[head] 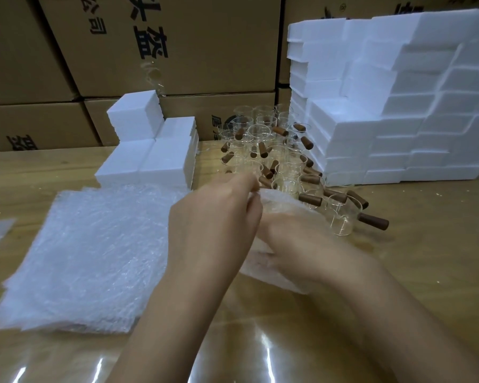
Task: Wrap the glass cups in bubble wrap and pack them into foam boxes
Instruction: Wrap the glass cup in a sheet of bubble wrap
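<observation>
Bubble-wrap bundle [281, 201] held over the table between both hands, just short of the bare glass cups [340, 214]. Left hand [216, 217] pinches its top edge; right hand [295, 240] cradles it, fingers curled, hazy through the wrap. Cup inside not discernible. Foam boxes [150, 156] beyond, nearer left hand. Cartons [219, 37]: "公司" legible.

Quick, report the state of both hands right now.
Left hand: pinching the bubble wrap sheet.
Right hand: gripping the same sheet; whether a cup is inside cannot be told.

White foam boxes [398, 111], brown-handled cups [343, 217]
</observation>
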`<action>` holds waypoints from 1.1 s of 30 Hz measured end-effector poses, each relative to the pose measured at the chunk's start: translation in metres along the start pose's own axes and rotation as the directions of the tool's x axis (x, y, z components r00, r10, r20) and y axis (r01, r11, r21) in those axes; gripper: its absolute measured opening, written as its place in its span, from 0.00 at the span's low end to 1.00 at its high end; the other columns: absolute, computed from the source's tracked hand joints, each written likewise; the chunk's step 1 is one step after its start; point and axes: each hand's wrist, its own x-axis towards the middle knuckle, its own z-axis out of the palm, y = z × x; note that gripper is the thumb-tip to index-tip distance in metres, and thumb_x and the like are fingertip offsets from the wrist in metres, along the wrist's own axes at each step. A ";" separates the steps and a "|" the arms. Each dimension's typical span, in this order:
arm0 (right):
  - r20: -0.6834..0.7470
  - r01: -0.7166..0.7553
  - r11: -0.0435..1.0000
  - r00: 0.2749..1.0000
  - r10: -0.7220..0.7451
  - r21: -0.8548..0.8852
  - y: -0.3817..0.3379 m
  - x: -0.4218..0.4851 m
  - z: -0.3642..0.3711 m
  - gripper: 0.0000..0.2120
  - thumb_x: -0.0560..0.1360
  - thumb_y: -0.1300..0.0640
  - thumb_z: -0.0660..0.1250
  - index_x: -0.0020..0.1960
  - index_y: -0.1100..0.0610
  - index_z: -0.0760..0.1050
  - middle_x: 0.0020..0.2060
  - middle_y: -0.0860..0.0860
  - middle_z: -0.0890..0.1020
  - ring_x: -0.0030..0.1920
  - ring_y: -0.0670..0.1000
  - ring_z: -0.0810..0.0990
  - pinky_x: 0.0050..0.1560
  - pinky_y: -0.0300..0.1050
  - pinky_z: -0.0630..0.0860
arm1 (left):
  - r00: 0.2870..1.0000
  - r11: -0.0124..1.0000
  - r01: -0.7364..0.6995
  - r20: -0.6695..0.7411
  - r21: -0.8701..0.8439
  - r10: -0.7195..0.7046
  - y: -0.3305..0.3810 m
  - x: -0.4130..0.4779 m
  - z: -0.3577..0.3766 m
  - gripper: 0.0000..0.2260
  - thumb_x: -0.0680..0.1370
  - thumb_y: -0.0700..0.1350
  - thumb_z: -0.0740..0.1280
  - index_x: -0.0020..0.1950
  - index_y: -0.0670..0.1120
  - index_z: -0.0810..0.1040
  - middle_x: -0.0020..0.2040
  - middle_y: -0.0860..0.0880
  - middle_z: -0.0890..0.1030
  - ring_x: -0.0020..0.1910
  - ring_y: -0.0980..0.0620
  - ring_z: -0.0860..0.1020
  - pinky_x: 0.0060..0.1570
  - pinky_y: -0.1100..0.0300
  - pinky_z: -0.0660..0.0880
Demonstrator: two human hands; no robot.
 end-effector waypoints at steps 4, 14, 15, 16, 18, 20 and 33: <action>0.016 0.072 0.884 0.996 -0.090 0.463 0.000 -0.014 -0.042 0.08 0.76 0.46 0.65 0.51 0.45 0.79 0.46 0.41 0.83 0.45 0.40 0.80 0.47 0.40 0.78 | 0.990 0.991 0.131 -0.056 -0.009 -0.131 -0.012 0.003 0.002 0.04 0.76 0.43 0.65 0.46 0.49 0.80 0.32 0.52 0.75 0.34 0.45 0.74 0.27 0.60 0.60; -0.131 -0.383 0.813 0.867 0.480 0.439 0.066 -0.013 -0.032 0.08 0.79 0.52 0.61 0.42 0.50 0.74 0.35 0.44 0.82 0.37 0.43 0.80 0.39 0.44 0.76 | 0.962 0.966 0.228 -0.122 -0.124 -0.243 -0.032 0.007 0.000 0.03 0.76 0.43 0.66 0.45 0.49 0.79 0.27 0.56 0.70 0.32 0.48 0.72 0.30 0.58 0.66; -0.053 -0.418 0.858 0.890 0.452 0.299 0.068 -0.012 -0.025 0.04 0.78 0.51 0.62 0.46 0.48 0.75 0.39 0.43 0.81 0.41 0.44 0.80 0.43 0.46 0.77 | 0.964 0.966 0.225 -0.119 -0.127 -0.240 -0.031 0.007 0.000 0.03 0.76 0.43 0.66 0.45 0.49 0.79 0.27 0.56 0.70 0.31 0.49 0.71 0.30 0.58 0.66; 0.035 -0.426 0.887 0.904 0.427 0.180 0.067 -0.010 -0.018 0.04 0.78 0.50 0.62 0.51 0.47 0.75 0.45 0.42 0.81 0.45 0.45 0.79 0.46 0.46 0.77 | 0.965 0.967 0.220 -0.114 -0.125 -0.235 -0.030 0.007 0.000 0.03 0.76 0.43 0.66 0.45 0.49 0.79 0.27 0.55 0.70 0.31 0.49 0.72 0.30 0.58 0.66; 0.199 -0.418 0.907 0.894 0.401 0.053 0.067 -0.005 0.001 0.14 0.77 0.49 0.64 0.61 0.49 0.73 0.55 0.44 0.79 0.52 0.47 0.78 0.49 0.44 0.76 | 0.968 0.969 0.214 -0.104 -0.123 -0.227 -0.030 0.006 0.001 0.04 0.76 0.43 0.65 0.46 0.49 0.80 0.27 0.55 0.70 0.32 0.48 0.72 0.30 0.57 0.67; 0.256 -0.428 0.904 0.876 0.409 0.022 0.064 -0.001 0.017 0.17 0.76 0.47 0.64 0.62 0.52 0.71 0.56 0.48 0.78 0.53 0.50 0.77 0.52 0.46 0.76 | 0.969 0.969 0.215 -0.098 -0.123 -0.227 -0.029 0.006 0.002 0.04 0.76 0.43 0.65 0.46 0.49 0.80 0.28 0.54 0.71 0.33 0.48 0.73 0.31 0.57 0.68; 0.229 -0.431 0.901 0.874 0.428 -0.040 0.078 -0.005 0.000 0.13 0.81 0.49 0.57 0.39 0.51 0.70 0.36 0.48 0.75 0.35 0.45 0.73 0.33 0.42 0.66 | 0.977 0.976 0.188 -0.076 -0.114 -0.197 -0.030 0.006 0.005 0.07 0.78 0.45 0.65 0.52 0.50 0.82 0.27 0.59 0.66 0.29 0.55 0.68 0.28 0.63 0.62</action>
